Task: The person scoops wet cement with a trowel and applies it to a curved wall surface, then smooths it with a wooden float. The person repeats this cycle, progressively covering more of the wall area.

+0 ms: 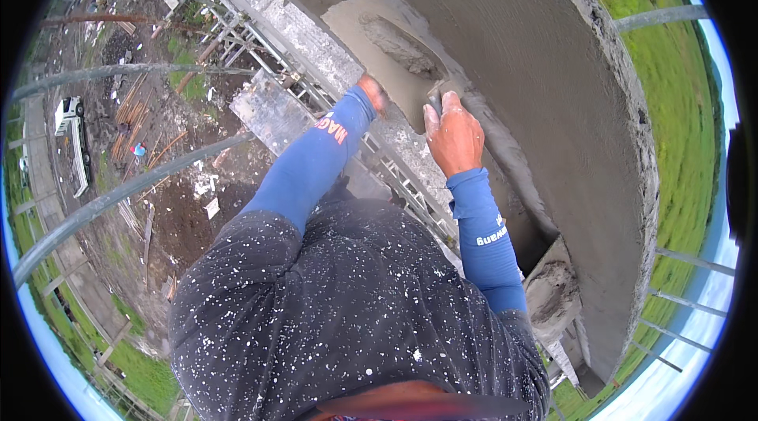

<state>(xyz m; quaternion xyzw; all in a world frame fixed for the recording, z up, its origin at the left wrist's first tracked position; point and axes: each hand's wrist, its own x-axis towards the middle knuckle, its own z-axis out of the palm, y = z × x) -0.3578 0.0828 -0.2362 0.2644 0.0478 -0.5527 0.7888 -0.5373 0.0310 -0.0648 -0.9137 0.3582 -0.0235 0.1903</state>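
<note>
My left hand (372, 96) is at the left edge of a grey board (355, 22), its fingers mostly hidden. A mound of wet mortar (401, 44) lies on the board. My right hand (454, 133) is closed on a small grey tool (436, 93), perhaps a handle, at the board's near end. Both lie over a curved concrete channel (521, 89) with wet grey plaster along its inner face and a rough rim.
A metal scaffold (213, 18) and plank (268, 109) run alongside at left, with railings (118, 196) above a drop to muddy ground holding debris, a truck (71, 129) and a small figure (139, 149). Another mortar-covered board (553, 295) rests at lower right; bars (695, 259) jut beyond.
</note>
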